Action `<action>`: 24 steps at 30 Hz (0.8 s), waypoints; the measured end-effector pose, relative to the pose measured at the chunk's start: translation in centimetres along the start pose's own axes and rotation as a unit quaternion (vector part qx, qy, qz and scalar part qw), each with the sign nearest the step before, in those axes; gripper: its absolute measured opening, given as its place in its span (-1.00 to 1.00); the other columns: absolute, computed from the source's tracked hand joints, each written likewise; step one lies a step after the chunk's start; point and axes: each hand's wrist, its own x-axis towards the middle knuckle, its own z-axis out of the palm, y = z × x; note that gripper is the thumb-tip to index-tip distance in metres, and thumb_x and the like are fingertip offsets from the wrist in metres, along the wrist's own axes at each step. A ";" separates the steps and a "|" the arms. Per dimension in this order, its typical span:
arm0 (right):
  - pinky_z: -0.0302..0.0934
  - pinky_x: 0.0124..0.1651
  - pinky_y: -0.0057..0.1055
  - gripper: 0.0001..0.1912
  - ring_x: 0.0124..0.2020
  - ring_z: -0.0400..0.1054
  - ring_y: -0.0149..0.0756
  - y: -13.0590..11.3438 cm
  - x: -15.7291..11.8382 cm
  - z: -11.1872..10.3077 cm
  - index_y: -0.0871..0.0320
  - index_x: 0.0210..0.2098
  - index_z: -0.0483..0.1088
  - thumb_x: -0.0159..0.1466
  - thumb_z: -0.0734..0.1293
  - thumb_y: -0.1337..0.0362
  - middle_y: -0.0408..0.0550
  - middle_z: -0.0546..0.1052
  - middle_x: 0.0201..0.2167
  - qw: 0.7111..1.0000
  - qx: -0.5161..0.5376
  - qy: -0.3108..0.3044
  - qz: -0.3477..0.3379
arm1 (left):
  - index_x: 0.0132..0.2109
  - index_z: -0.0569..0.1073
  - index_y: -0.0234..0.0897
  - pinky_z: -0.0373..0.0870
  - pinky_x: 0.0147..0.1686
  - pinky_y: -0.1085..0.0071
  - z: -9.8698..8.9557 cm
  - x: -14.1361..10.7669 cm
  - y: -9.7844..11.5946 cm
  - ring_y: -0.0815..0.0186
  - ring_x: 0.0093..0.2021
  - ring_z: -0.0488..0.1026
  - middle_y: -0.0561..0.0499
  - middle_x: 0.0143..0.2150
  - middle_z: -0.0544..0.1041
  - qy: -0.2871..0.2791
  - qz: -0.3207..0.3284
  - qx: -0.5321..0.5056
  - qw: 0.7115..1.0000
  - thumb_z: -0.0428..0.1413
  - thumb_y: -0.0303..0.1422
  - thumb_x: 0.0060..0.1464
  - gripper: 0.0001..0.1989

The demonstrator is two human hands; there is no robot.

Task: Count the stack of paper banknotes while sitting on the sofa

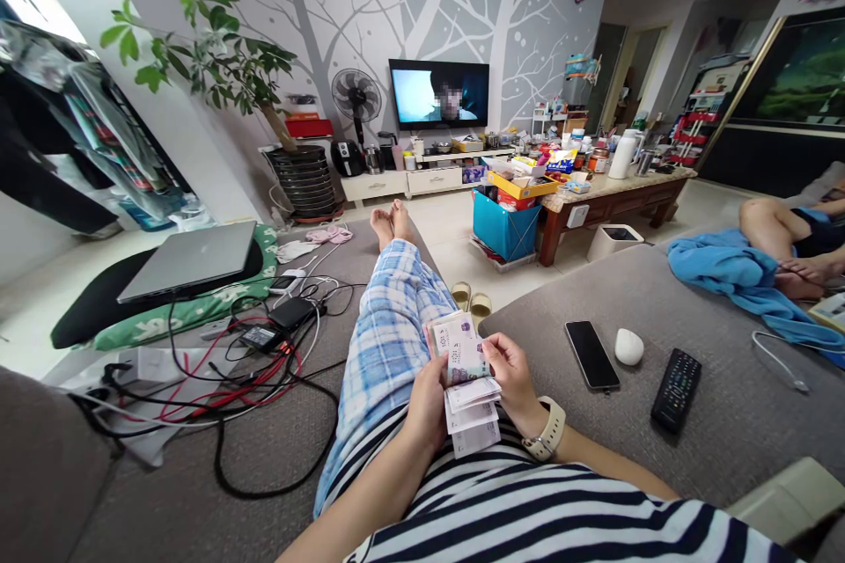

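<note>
A stack of pale purple banknotes (457, 347) is gripped in my left hand (428, 403), thumb on the near edge. My right hand (513, 376), with a pale watch on its wrist, pinches the right edge of the top note. Below the stack, several folded notes (473, 431) hang or lie fanned over my striped shirt; what holds their upper end is partly hidden between my hands. Blue plaid trousers (389, 308) cover my outstretched legs beneath the notes.
On the sofa to my right lie a phone (592, 355), a white mouse (628, 347) and a black remote (676, 390). Tangled cables (264, 378) and a laptop (191, 259) are on my left. Another person's legs (785, 237) rest at far right, beside a cluttered table (613, 189).
</note>
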 end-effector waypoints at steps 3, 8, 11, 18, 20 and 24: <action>0.03 -0.47 -0.43 -0.56 -0.54 0.09 -0.40 0.0 0.0 0.0 0.13 -0.49 0.35 0.24 0.34 -0.12 -0.21 0.28 -0.59 1.000 -0.007 0.004 -0.003 | -0.13 0.54 -0.32 0.52 0.10 0.09 -0.1 0.1 -0.1 -0.11 0.29 0.33 0.09 -0.05 0.65 -0.006 0.001 0.011 1.000 0.02 -0.42 0.25 -0.79; 0.04 -0.47 -0.43 -0.55 -0.55 0.07 -0.40 0.0 -0.1 0.0 0.12 -0.50 0.33 0.25 0.34 -0.12 -0.22 0.27 -0.60 1.000 0.000 0.004 -0.005 | -0.17 0.55 -0.33 0.51 0.10 0.07 -0.3 0.4 -0.3 -0.11 0.31 0.32 0.09 -0.07 0.65 -0.005 -0.012 0.005 1.000 0.00 -0.40 0.25 -0.78; 0.03 -0.47 -0.43 -0.54 -0.55 0.06 -0.40 -0.1 -0.1 0.0 0.12 -0.51 0.32 0.25 0.33 -0.14 -0.22 0.25 -0.60 1.000 -0.003 0.001 -0.003 | -0.18 0.55 -0.31 0.51 0.10 0.07 -0.2 0.4 -0.2 -0.07 0.30 0.34 0.12 -0.11 0.66 -0.002 -0.011 0.004 1.000 0.00 -0.40 0.25 -0.78; 0.02 -0.46 -0.43 -0.55 -0.54 0.06 -0.40 -0.2 -0.2 -0.1 0.11 -0.51 0.29 0.27 0.32 -0.12 -0.22 0.25 -0.59 1.000 0.001 -0.006 -0.001 | -0.20 0.57 -0.26 0.57 0.07 0.09 0.0 -0.1 0.1 -0.02 0.22 0.46 0.05 -0.22 0.69 -0.008 0.001 0.003 1.000 0.04 -0.43 0.21 -0.81; 0.02 -0.46 -0.43 -0.55 -0.53 0.07 -0.39 -0.3 -0.2 -0.1 0.12 -0.51 0.30 0.27 0.32 -0.11 -0.22 0.26 -0.59 1.000 -0.002 -0.006 -0.002 | -0.19 0.57 -0.27 0.58 0.06 0.09 0.0 -0.2 0.1 -0.03 0.20 0.47 0.03 -0.21 0.70 -0.011 0.004 -0.004 1.000 0.05 -0.43 0.20 -0.82; 0.03 -0.45 -0.43 -0.54 -0.52 0.10 -0.38 -0.4 -0.2 0.0 0.12 -0.51 0.30 0.26 0.33 -0.13 -0.20 0.28 -0.58 1.000 -0.002 -0.004 -0.001 | -0.15 0.57 -0.25 0.59 0.04 0.06 0.1 -0.3 0.1 -0.04 0.19 0.48 0.03 -0.19 0.70 -0.009 -0.001 -0.014 1.000 0.06 -0.41 0.20 -0.81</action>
